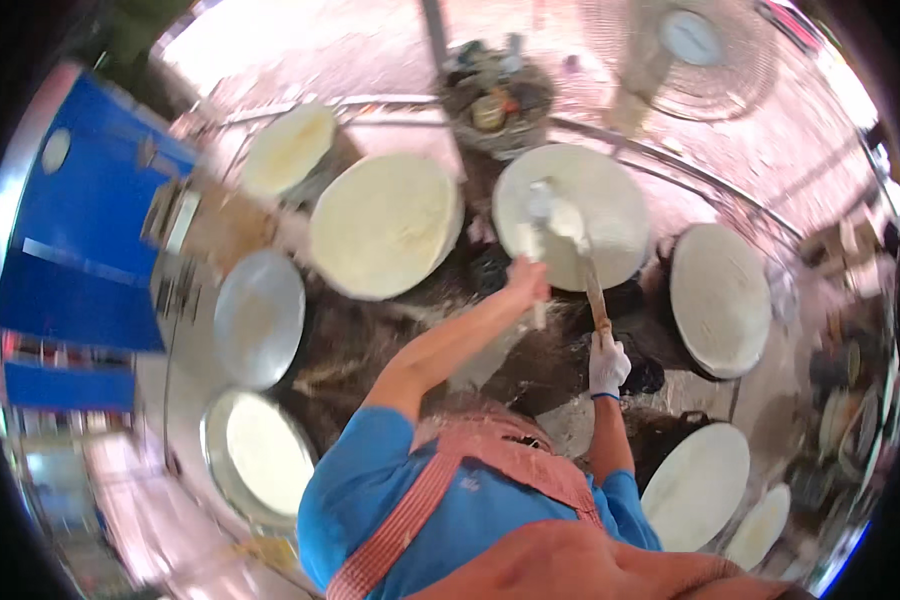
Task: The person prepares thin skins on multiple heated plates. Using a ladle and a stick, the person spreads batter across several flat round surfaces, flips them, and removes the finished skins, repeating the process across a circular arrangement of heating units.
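My bare left hand [529,281] is closed around the pale handle of a blurred utensil [541,206], its head over a round pan [615,195] with a whitish surface. To its right, my right hand [609,366], in a white glove, grips a wooden-handled tool [594,289]. The tool's upper end, coated in a whitish substance, reaches over the same pan, beside the left utensil. Whether either tool touches the pan's surface I cannot tell. Left of this pan lies another large round pan [386,225] with a creamy surface.
More round pans surround me: one at right [720,300], one at lower right [696,487], a grey one [259,319] and a white-filled one [266,454] at left. A cluttered basket [495,112] and a fan [690,45] stand beyond; a blue panel [82,217] is far left.
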`<state>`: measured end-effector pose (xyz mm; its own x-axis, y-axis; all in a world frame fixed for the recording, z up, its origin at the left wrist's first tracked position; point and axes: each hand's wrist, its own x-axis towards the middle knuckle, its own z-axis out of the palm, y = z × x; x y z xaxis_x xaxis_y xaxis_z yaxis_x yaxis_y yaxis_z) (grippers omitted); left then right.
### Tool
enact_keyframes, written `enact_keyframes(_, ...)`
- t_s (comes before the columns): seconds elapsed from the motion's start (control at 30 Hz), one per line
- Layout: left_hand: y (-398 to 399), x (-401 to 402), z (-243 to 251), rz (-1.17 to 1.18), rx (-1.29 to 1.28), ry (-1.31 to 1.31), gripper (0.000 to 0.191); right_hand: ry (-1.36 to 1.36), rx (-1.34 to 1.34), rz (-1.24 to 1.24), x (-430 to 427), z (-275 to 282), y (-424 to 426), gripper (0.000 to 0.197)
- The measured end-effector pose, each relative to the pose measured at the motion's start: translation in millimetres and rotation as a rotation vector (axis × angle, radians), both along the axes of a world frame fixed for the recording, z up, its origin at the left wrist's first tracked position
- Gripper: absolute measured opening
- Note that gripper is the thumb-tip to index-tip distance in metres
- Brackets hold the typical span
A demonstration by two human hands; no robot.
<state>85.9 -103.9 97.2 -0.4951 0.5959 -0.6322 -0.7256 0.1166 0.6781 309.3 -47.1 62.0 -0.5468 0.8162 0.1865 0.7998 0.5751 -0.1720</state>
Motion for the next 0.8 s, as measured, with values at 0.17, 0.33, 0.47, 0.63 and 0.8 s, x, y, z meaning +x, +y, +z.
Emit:
enact_keyframes(0.17,-66,12,31,-0.031,0.220,-0.138,0.036,0.305,-0.081,0.034,2,31,-28,0.027)
enact_keyframes(0.33,-168,4,50,-0.102,0.163,-0.403,0.029,0.317,0.174,0.290,4,37,-37,0.040)
enact_keyframes(0.47,-184,-1,38,0.016,0.340,-0.804,0.019,0.326,0.198,0.324,-12,41,-56,0.047)
enact_keyframes(0.63,-224,22,55,0.163,0.539,-1.076,0.016,0.725,-0.469,0.303,-40,31,-63,0.055)
enact_keyframes(0.8,-316,66,76,0.299,0.684,-0.936,0.026,0.196,-0.514,0.509,-84,30,-66,0.033)
